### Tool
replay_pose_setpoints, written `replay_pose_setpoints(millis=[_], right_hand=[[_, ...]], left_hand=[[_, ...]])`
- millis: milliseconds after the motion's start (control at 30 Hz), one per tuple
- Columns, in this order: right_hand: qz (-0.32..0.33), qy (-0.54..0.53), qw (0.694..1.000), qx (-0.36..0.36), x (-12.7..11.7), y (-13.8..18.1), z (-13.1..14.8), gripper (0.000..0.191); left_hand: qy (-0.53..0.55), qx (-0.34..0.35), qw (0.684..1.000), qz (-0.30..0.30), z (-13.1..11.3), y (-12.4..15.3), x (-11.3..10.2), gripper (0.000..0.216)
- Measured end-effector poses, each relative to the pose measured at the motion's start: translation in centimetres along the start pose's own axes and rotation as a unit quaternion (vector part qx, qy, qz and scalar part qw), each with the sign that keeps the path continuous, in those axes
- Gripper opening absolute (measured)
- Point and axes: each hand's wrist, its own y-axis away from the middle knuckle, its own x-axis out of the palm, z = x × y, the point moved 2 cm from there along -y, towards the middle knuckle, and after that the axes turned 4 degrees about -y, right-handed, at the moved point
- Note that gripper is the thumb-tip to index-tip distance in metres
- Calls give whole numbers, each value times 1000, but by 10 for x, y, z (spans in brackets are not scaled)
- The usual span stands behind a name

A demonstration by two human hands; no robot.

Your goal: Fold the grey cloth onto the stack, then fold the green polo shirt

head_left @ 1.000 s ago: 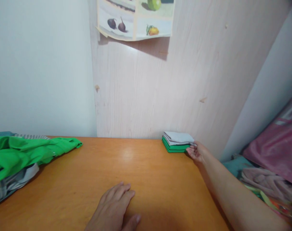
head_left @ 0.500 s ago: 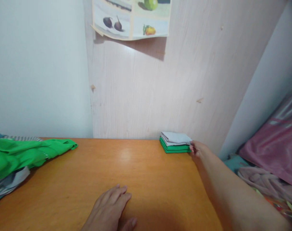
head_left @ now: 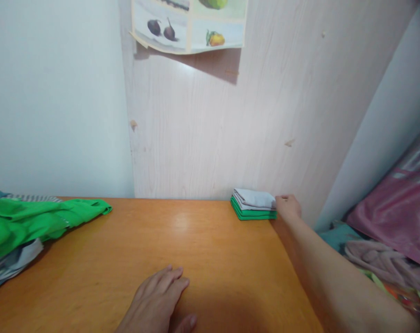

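A small folded stack of clothes [head_left: 254,204], pale grey on top and green below, sits at the far right corner of an orange wooden table [head_left: 196,240]. My right hand [head_left: 288,206] reaches out to the stack's right edge and touches it, with the fingers curled against the cloth. My left hand [head_left: 157,303] lies flat on the table near the front edge, fingers stretched out and holding nothing. A loose pile of green and grey clothes [head_left: 26,226] lies at the table's left end.
A pale wood panel [head_left: 213,129] with a fruit poster [head_left: 189,25] stands behind the table, beside a white wall. To the right of the table lie pink and other coloured fabrics [head_left: 390,240] lower down.
My right hand slid from the stack's front right corner up along its right side, fingers curling in. The left hand drew back slightly toward me.
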Motion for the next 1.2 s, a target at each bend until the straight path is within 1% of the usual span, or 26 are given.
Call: replay_pose_setpoints(millis=[67,133,300,433,500,567,667,767,967,1200], right_hand=[[1,16,1000,-17,2,-10,16,36],[20,27,998,-52,9,-19,35,39],[108,57,981,-150,36,-31,77,30],[178,80,959,-207,56,-33,93,32],[209,92,947,-225,63,-31,93,35],[238,105,938,-230,70,-28,90,42],[273,126,928,-220,77,-22,81,49],[293,135,922,-213,82,-18,75,54],[298,143,920,-213,84,-12,76,59],[289,148,921,-214,88,-5,74,64]], left_hand=[[-1,-6,1000,10,-1,-1,-2,48],[0,-11,1000,22,-4,-3,-5,48],[18,-30,998,50,-14,-9,-22,48],[29,-37,997,64,-18,-11,-27,50],[31,-36,996,71,-17,-11,-24,51],[33,-36,996,72,-15,-9,-20,52],[35,-42,996,75,-12,-7,-16,53],[38,-44,996,71,-13,-6,-17,53],[39,-34,998,36,-13,-3,-17,50],[24,-37,998,55,-15,-4,-22,50]])
